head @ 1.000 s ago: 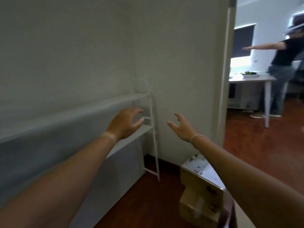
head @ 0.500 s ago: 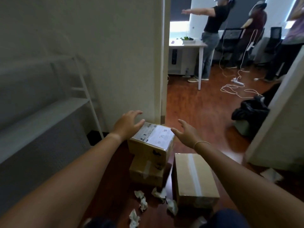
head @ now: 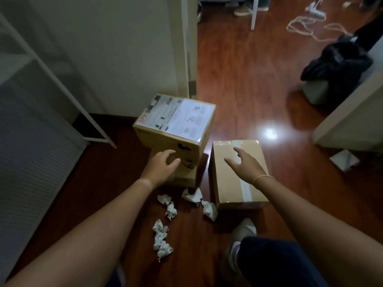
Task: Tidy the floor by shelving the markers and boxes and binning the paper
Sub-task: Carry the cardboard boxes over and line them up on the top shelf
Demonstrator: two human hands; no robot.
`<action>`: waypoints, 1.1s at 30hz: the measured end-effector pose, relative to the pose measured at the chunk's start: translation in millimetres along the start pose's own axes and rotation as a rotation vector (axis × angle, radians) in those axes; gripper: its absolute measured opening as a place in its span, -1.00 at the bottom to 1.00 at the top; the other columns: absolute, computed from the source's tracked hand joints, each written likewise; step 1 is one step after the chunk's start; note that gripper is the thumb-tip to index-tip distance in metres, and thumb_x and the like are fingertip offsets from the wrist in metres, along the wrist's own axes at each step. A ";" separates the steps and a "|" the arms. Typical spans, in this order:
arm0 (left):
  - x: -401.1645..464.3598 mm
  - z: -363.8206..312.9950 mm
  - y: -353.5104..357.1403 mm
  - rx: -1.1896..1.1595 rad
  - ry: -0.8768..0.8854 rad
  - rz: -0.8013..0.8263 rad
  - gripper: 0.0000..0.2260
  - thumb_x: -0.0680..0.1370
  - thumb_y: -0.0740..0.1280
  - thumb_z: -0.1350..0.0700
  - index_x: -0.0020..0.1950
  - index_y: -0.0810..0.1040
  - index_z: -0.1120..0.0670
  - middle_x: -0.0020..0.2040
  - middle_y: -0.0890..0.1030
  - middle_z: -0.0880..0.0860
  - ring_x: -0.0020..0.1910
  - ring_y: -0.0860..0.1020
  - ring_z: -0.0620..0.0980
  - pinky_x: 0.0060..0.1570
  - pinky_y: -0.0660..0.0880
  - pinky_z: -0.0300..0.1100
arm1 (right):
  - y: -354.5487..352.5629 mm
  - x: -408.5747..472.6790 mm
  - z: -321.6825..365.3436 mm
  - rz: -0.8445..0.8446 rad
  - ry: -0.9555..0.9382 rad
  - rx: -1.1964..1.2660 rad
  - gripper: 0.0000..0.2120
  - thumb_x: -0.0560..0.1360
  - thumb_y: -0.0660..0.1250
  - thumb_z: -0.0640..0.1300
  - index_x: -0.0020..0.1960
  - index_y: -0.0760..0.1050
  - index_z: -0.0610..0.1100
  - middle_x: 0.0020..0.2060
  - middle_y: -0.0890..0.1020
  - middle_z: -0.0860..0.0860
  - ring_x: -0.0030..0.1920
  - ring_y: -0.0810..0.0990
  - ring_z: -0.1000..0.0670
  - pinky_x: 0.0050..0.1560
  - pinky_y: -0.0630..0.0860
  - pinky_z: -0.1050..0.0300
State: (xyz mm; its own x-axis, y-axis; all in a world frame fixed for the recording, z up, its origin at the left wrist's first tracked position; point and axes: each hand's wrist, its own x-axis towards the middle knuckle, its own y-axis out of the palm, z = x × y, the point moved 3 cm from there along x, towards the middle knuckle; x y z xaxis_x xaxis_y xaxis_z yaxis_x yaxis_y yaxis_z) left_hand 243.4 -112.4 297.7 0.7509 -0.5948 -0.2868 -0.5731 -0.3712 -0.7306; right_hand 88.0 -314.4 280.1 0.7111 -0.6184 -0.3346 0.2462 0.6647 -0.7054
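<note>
The view tilts down from the wall and shelf to the floor. Both arms drop with it: the left hand (head: pixel 163 165) now hovers at centre frame before the labelled box (head: pixel 176 121), the right hand (head: pixel 245 164) over the taped box (head: pixel 238 175). Crumpled paper (head: pixel 165 204) and a shoe (head: pixel 241 235) come into view below.

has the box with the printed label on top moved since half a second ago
No. The labelled box still sits atop another box, near the door frame; only the camera tilted down.
</note>
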 end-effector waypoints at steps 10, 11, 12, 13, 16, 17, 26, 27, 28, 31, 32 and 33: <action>78.3 22.4 197.1 -0.210 -0.252 0.308 -0.58 0.57 0.27 0.00 0.40 0.40 0.10 0.35 0.47 0.16 0.33 0.44 0.07 0.31 0.36 -0.09 | 29.9 89.1 -166.8 -0.057 0.315 0.096 -0.31 0.48 0.31 0.12 0.48 0.19 -0.17 0.46 0.30 -0.12 0.46 0.27 -0.11 0.41 0.22 0.02; 89.2 20.9 213.5 -0.238 -0.275 0.316 -0.56 0.57 0.27 0.00 0.41 0.38 0.11 0.37 0.45 0.17 0.35 0.42 0.07 0.32 0.35 -0.09 | 31.6 96.5 -182.2 -0.072 0.351 0.121 -0.29 0.46 0.33 0.13 0.48 0.20 -0.18 0.45 0.32 -0.13 0.45 0.29 -0.12 0.42 0.24 0.01; 98.8 19.0 225.7 -0.272 -0.297 0.314 -0.54 0.57 0.27 -0.01 0.43 0.35 0.12 0.39 0.43 0.16 0.37 0.40 0.07 0.34 0.33 -0.08 | 33.8 104.0 -195.8 -0.094 0.372 0.151 -0.25 0.43 0.34 0.17 0.47 0.22 -0.18 0.43 0.34 -0.14 0.43 0.32 -0.13 0.42 0.28 -0.01; 108.0 17.8 235.8 -0.313 -0.325 0.304 -0.52 0.57 0.27 -0.01 0.45 0.33 0.12 0.41 0.41 0.16 0.39 0.38 0.07 0.36 0.33 -0.08 | 35.0 109.5 -206.6 -0.106 0.394 0.169 -0.20 0.39 0.35 0.24 0.46 0.23 -0.17 0.41 0.36 -0.13 0.41 0.35 -0.13 0.40 0.31 -0.03; 137.6 20.4 265.2 -0.441 -0.438 0.237 -0.45 0.55 0.29 -0.03 0.49 0.25 0.09 0.45 0.35 0.13 0.41 0.35 0.06 0.40 0.32 -0.02 | 38.7 131.4 -243.6 -0.129 0.454 0.200 -0.20 0.42 0.36 0.18 0.50 0.16 -0.16 0.47 0.27 -0.12 0.46 0.26 -0.11 0.43 0.21 0.02; 144.5 22.6 273.0 -0.468 -0.464 0.225 -0.43 0.54 0.30 -0.04 0.51 0.22 0.07 0.47 0.33 0.12 0.42 0.34 0.06 0.41 0.31 0.00 | 39.8 136.8 -253.6 -0.132 0.476 0.205 -0.21 0.43 0.36 0.14 0.51 0.13 -0.16 0.49 0.23 -0.12 0.48 0.22 -0.11 0.44 0.17 0.02; 177.7 35.5 330.3 -0.737 -0.564 0.214 -0.37 0.28 0.42 -0.27 0.32 0.40 -0.17 0.18 0.61 -0.05 0.15 0.59 0.02 0.23 0.48 0.09 | 63.9 172.9 -309.9 0.065 0.593 0.492 -0.37 0.42 0.29 0.27 0.41 0.32 0.02 0.25 0.53 -0.01 0.10 0.55 -0.02 -0.05 0.46 0.10; 179.0 37.2 335.0 -0.762 -0.558 0.201 -0.36 0.28 0.43 -0.27 0.33 0.40 -0.17 0.17 0.61 -0.04 0.15 0.60 0.02 0.23 0.49 0.10 | 66.3 173.8 -311.6 0.089 0.590 0.520 -0.42 0.43 0.27 0.27 0.36 0.38 0.01 0.19 0.57 -0.01 0.04 0.57 0.01 -0.13 0.44 0.13; 179.1 36.2 336.0 -0.770 -0.558 0.191 -0.35 0.29 0.43 -0.26 0.35 0.39 -0.17 0.17 0.61 -0.04 0.15 0.60 0.01 0.22 0.49 0.10 | 67.9 173.2 -312.3 0.108 0.592 0.546 -0.45 0.43 0.27 0.26 0.32 0.41 0.00 0.14 0.60 -0.02 0.00 0.58 0.01 -0.16 0.44 0.13; 176.3 28.8 330.7 -0.771 -0.562 0.168 -0.43 0.32 0.41 -0.22 0.31 0.43 -0.16 0.15 0.62 -0.05 0.13 0.60 0.01 0.22 0.50 0.09 | 66.0 168.6 -306.0 0.154 0.595 0.580 -0.50 0.44 0.28 0.24 0.27 0.43 -0.01 0.03 0.61 -0.01 -0.03 0.58 -0.01 -0.19 0.42 0.12; 174.2 25.5 327.1 -0.772 -0.566 0.167 -0.47 0.33 0.41 -0.22 0.27 0.45 -0.18 0.14 0.62 -0.05 0.12 0.60 0.01 0.21 0.50 0.10 | 62.1 166.3 -301.3 0.152 0.592 0.589 -0.52 0.44 0.28 0.23 0.26 0.43 -0.02 0.00 0.61 0.01 -0.05 0.58 -0.01 -0.20 0.42 0.12; 171.4 21.6 323.4 -0.770 -0.572 0.168 -0.49 0.33 0.41 -0.22 0.25 0.45 -0.18 0.13 0.63 -0.05 0.12 0.60 0.02 0.21 0.50 0.10 | 57.4 163.4 -298.4 0.144 0.592 0.599 -0.54 0.44 0.29 0.21 0.24 0.44 -0.02 -0.02 0.61 0.02 -0.06 0.58 0.00 -0.22 0.41 0.13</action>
State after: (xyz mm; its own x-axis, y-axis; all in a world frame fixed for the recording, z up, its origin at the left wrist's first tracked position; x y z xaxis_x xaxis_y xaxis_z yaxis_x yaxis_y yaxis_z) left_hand 193.8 -319.0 -1.1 0.5695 -0.3221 -0.7563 -0.5921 -0.7990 -0.1055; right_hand 21.8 -502.5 -1.6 0.3418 -0.5174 -0.7845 0.6049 0.7600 -0.2377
